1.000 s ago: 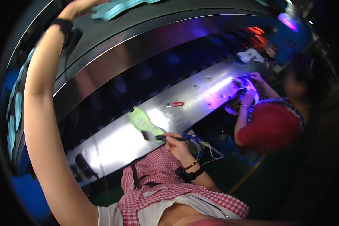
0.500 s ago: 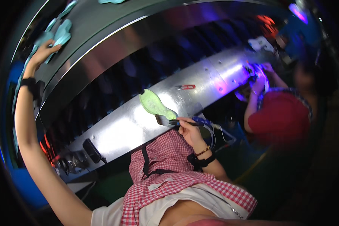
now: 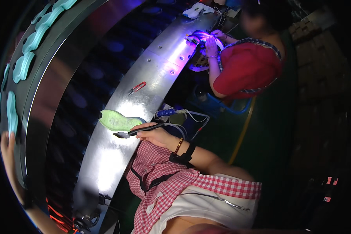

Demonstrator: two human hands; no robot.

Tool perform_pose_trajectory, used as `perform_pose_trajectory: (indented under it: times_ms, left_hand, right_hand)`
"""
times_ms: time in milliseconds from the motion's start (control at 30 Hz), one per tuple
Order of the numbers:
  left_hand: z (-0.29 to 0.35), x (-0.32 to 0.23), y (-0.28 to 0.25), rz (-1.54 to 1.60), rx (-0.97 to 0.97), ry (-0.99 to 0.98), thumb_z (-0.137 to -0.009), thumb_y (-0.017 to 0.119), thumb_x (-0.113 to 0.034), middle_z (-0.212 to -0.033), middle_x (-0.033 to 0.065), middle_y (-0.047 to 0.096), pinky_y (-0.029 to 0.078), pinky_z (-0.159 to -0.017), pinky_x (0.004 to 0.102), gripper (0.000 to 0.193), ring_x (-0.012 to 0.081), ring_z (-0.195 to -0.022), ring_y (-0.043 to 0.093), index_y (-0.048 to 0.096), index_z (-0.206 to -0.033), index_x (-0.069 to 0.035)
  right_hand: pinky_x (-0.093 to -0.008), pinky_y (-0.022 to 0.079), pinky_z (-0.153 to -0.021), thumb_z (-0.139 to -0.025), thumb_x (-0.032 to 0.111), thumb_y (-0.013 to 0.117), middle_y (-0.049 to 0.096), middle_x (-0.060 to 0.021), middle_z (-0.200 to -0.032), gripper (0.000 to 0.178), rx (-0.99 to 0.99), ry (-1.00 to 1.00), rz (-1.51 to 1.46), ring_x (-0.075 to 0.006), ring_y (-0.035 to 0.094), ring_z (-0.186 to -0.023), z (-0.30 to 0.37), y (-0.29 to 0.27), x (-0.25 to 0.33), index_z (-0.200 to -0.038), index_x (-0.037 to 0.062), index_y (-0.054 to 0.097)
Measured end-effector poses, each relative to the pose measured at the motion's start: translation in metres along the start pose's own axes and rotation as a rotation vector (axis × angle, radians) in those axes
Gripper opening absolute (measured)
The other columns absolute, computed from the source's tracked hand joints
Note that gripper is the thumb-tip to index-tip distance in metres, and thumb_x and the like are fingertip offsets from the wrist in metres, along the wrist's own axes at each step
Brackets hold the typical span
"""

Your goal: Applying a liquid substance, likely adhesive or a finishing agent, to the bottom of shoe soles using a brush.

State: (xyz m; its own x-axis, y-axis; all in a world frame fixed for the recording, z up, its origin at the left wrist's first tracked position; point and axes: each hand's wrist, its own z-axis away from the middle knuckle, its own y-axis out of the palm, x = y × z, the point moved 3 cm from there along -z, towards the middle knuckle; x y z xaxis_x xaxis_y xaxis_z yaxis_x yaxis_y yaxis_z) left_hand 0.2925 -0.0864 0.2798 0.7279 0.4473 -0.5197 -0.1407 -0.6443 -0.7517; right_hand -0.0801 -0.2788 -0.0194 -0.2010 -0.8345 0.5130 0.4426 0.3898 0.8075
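Note:
My left hand reaches up to the dark belt at the far left. Its fingers are stretched out, with the tips at the lower end of a teal shoe sole; whether they press on it is hard to see. In my right hand is a flat brush with a black handle, its bristles pointing left. A light green shoe sole with whitish patches inside lies on the shiny metal bench, just beyond the brush. The right fingers are close to the sole's right end.
Several teal soles lie along the belt. Red thread snips rest farther up the bench. A blue-handled tool with a cable hangs by the bench edge. A co-worker in red handles a shoe part under violet light.
The view has swung round, so the bench now runs more steeply. My left hand has drawn back along the belt to a sole's lower end. The right hand still holds the brush beside the green sole.

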Motion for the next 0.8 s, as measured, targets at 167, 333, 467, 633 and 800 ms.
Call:
perform_pose_trajectory:
  times_ms: [167, 333, 467, 633, 800]
  left_hand:
    - [0.125, -0.001, -0.020, -0.015, -0.663, 0.195, -0.085, 0.044, -0.024, -0.106, 0.0148, 0.052, 0.039, -0.086, 0.0343, 0.035, 0.0262, -0.099, 0.050, 0.051, -0.108, 0.002]
    - [0.209, 0.017, 0.028, 1.027, -0.380, -0.622, -0.079, 0.053, -0.022, -0.103, 0.0147, 0.052, 0.042, -0.081, 0.0332, 0.043, 0.0226, -0.094, 0.051, 0.044, -0.114, 0.002]
    - [0.277, -0.014, 0.090, 1.317, -0.131, -0.439, -0.076, 0.051, -0.042, -0.111, 0.0160, 0.046, 0.041, -0.082, 0.0367, 0.065, 0.0274, -0.096, 0.050, 0.035, -0.120, 0.002]
    - [0.306, -0.038, 0.185, 2.122, 0.442, -0.733, -0.077, 0.039, -0.055, -0.114, 0.0157, 0.048, 0.038, -0.088, 0.0460, 0.073, 0.0307, -0.096, 0.051, 0.030, -0.126, -0.002]
    - [0.280, -0.057, 0.240, 2.110, 0.126, -0.914, -0.078, 0.029, -0.064, -0.120, 0.0192, 0.044, 0.033, -0.092, 0.0482, 0.076, 0.0356, -0.105, 0.046, 0.031, -0.127, -0.006]
  right_hand:
    - [-0.0214, 0.045, -0.065, -0.074, -0.005, 0.057, 0.060, -0.0118, -0.091, 0.023, -0.009, -0.009, 0.005, -0.0112, 0.056, -0.073, -0.004, 0.003, 0.000, -0.097, -0.0027, 0.056]
    - [-0.0196, 0.042, -0.059, -0.075, 0.001, 0.060, 0.059, -0.0053, -0.082, 0.019, -0.130, -0.067, 0.156, -0.0085, 0.053, -0.067, -0.004, 0.001, 0.006, -0.093, 0.0004, 0.059]
    - [-0.0182, 0.040, -0.055, -0.072, -0.001, 0.061, 0.059, -0.0052, -0.076, 0.017, -0.230, -0.107, 0.161, -0.0081, 0.051, -0.063, -0.002, 0.002, 0.011, -0.089, -0.0013, 0.060]
    - [-0.0193, 0.041, -0.055, -0.074, 0.002, 0.060, 0.058, -0.0036, -0.074, 0.016, -0.242, -0.110, 0.205, -0.0092, 0.052, -0.063, 0.000, 0.017, 0.014, -0.091, -0.0006, 0.060]
    - [-0.0196, 0.040, -0.059, -0.075, 0.001, 0.058, 0.057, -0.0044, -0.073, 0.019, 0.058, -0.047, 0.229, -0.0086, 0.050, -0.064, 0.002, 0.060, 0.013, -0.093, -0.0037, 0.059]
